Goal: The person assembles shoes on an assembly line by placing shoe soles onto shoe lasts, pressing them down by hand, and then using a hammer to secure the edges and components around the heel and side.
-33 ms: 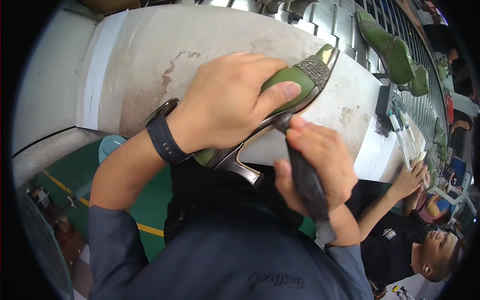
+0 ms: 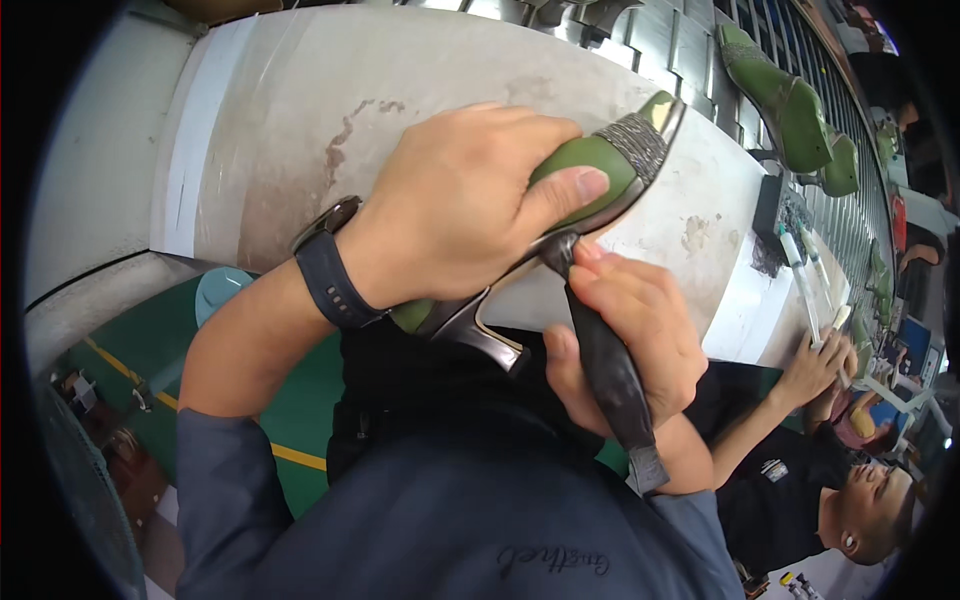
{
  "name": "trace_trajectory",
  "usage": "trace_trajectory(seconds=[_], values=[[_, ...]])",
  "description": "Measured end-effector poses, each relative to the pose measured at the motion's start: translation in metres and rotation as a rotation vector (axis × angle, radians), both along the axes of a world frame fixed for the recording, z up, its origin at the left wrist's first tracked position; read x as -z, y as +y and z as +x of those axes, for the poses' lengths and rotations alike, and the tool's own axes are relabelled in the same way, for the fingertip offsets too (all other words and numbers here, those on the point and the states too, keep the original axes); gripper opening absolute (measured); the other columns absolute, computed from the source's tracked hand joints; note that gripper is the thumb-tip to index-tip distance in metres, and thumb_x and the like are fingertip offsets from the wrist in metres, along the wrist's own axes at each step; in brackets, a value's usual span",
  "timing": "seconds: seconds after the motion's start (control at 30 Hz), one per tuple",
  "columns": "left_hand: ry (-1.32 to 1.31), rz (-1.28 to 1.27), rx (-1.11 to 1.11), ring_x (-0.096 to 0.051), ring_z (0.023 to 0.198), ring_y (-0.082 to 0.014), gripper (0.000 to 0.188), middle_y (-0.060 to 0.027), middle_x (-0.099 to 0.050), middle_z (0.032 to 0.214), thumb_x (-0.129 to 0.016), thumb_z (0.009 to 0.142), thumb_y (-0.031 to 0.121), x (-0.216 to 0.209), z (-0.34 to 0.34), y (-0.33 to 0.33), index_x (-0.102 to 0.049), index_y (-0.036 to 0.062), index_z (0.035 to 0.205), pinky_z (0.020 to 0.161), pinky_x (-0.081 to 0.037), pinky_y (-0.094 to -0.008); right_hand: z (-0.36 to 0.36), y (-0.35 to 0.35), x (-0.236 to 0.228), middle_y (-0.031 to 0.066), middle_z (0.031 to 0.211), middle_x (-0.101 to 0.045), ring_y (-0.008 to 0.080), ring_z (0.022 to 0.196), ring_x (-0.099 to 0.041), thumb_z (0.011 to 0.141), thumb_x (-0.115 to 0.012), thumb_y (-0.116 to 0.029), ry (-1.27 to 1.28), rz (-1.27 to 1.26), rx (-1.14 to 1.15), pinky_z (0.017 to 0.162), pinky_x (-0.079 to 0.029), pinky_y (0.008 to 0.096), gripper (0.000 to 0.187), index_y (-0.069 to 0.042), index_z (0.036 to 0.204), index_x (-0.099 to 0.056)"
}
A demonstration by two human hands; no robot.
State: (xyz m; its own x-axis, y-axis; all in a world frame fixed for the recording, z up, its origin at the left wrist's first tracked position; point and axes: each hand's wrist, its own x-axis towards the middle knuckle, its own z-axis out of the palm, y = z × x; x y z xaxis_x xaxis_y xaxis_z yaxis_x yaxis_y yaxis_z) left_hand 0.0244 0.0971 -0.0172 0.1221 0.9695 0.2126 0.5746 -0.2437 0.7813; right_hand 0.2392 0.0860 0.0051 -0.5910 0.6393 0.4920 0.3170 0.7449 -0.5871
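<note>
Nothing really moved since before: left hand (image 2: 460, 210) stayed wrapped around the green shoe (image 2: 600, 165), right hand (image 2: 625, 335) just below it, fingers clenched on a dark tool (image 2: 610, 385).

Left hand (image 2: 455, 205) grips green shoe (image 2: 600, 165) (sole up); right hand (image 2: 625, 335) holds tool (image 2: 605, 365).

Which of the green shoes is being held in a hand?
The green high-heeled shoe with the dark patterned toe, gripped by the left hand. The other green shoes sit on the rack beyond, untouched.
</note>
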Motion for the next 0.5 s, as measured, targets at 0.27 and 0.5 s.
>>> trace_trajectory(seconds=[0.27,0.5], values=[[0.047,0.04,-0.048,-0.069,0.094,-0.0375,0.035,-0.0185,-0.074,0.1,-0.071,0.098,0.031,0.001,0.002,-0.003,-0.072,-0.0002,0.115,0.082,-0.054,-0.0434,-0.007,-0.01,0.005,0.0207,0.102,-0.075,0.0351,0.097,-0.075,0.074,-0.083,-0.001,0.155,-0.418,-0.161,0.086,-0.06,0.0389,0.037,0.007,0.108,-0.071],[-0.008,0.016,-0.035,-0.07,0.095,-0.0372,0.035,-0.0182,-0.074,0.102,-0.069,0.1,0.03,-0.002,0.005,-0.001,-0.073,-0.0017,0.115,0.083,-0.055,-0.0414,-0.008,-0.008,0.011,0.0174,0.108,-0.076,0.0318,0.097,-0.076,0.077,-0.081,-0.002,0.212,-0.392,-0.172,0.084,-0.06,0.0372,0.037,0.002,0.112,-0.071]])
